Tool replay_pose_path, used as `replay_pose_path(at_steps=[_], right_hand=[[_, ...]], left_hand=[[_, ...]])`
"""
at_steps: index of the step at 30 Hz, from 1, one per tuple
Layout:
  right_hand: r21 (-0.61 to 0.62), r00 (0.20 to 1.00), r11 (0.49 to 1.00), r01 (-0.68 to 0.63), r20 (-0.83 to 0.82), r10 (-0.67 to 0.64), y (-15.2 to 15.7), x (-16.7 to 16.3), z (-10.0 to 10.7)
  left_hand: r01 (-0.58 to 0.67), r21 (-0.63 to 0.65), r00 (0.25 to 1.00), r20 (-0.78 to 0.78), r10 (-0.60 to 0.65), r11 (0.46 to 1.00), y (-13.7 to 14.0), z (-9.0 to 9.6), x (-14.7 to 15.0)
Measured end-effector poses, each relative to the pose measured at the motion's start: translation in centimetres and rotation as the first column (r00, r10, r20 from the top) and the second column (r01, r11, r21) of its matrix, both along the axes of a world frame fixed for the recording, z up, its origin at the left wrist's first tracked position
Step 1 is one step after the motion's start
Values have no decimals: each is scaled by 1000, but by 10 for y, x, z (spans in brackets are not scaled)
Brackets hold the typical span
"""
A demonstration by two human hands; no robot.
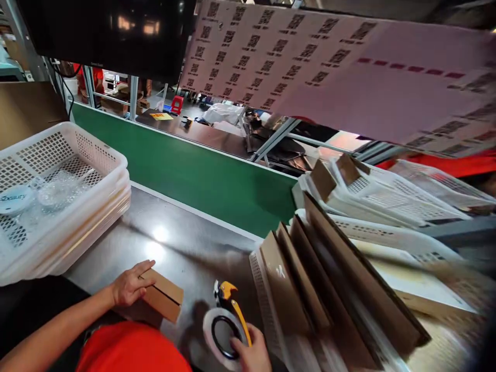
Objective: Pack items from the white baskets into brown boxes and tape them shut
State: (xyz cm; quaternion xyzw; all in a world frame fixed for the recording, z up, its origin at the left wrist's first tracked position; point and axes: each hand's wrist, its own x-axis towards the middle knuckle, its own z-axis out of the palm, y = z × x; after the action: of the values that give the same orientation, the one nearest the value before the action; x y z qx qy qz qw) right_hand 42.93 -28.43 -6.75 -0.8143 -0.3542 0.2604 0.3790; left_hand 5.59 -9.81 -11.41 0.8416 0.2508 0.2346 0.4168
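Note:
My left hand [134,285] grips one end of a small brown cardboard box [166,294], its fingers over the top edge. The box lies on the metal worktop. At the lower middle, my right hand [253,351] is closed around a tape dispenser [223,337] with a yellow handle and a roll of tape. The dispenser's yellow and dark cutting head points away from me, to the right of the box. My palm hides part of the handle. A gap separates the dispenser from the box.
Stacked white plastic baskets [96,181] stand at the left, bubble wrap in the top one. On the right, a white basket [261,289] holds upright flat cardboard [284,281]. A green panel [209,175] borders the worktop [155,222]. A monitor [112,39] and code sheet [279,62] hang above.

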Motion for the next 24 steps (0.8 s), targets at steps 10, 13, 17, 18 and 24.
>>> replay_pose_path(at_steps=[10, 13, 17, 18, 24], right_hand=[[-29, 340, 482, -876, 672, 658, 76, -82, 42], [-57, 254, 451, -891, 760, 598, 84, -86, 32], [37, 275, 428, -903, 816, 509, 81, -79, 22], [37, 279, 430, -902, 810, 516, 80, -78, 20], [62, 339, 464, -884, 768, 543, 74, -79, 3]], left_hand=[[-6, -58, 997, 76, 10, 998, -5, 9, -1], [-31, -108, 996, 78, 40, 994, -7, 7, 1], [-301, -152, 936, 143, 323, 941, -24, 4, 8], [-443, -194, 864, 169, 475, 875, -31, 7, 10], [-283, -936, 700, -53, 712, 209, -57, 52, 30]])
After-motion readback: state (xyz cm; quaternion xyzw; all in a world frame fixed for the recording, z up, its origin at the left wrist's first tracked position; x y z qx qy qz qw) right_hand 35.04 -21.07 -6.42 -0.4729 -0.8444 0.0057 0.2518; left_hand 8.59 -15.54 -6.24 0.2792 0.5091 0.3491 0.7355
